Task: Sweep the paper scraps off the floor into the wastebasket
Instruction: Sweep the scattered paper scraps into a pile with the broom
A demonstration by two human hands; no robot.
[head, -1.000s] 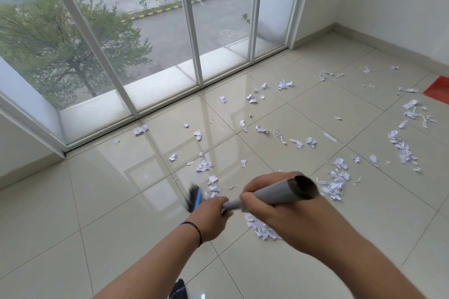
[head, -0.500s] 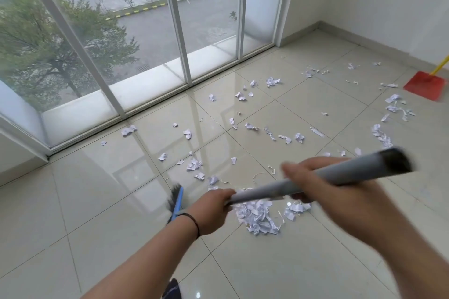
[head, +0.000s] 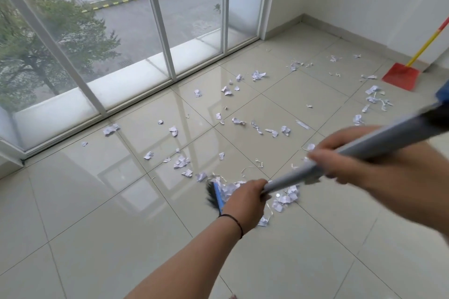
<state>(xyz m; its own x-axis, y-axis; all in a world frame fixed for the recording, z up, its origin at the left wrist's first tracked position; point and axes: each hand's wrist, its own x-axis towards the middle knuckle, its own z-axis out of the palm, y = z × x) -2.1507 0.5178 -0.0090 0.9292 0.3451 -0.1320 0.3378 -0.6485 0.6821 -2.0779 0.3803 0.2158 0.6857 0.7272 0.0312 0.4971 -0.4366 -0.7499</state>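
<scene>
- indoors, a person sweeps a glossy tiled floor (head: 97,238) beside a tall window (head: 109,43), both hands on a grey broom handle (head: 340,153).
- left hand (head: 245,199), a dark band at its wrist, has its fingers curled round the lower handle just above the blue-and-black broom head (head: 215,195).
- right hand (head: 345,155), blurred, grips the handle higher up, fingers wrapped round it.
- paper scraps (head: 284,198) lie bunched against the broom head and under the left hand; more scraps (head: 257,75) lie scattered across the tiles toward the window and far wall.
- a red dustpan (head: 401,76) with a yellow-and-red handle stands by the right wall, well apart from the pile.
</scene>
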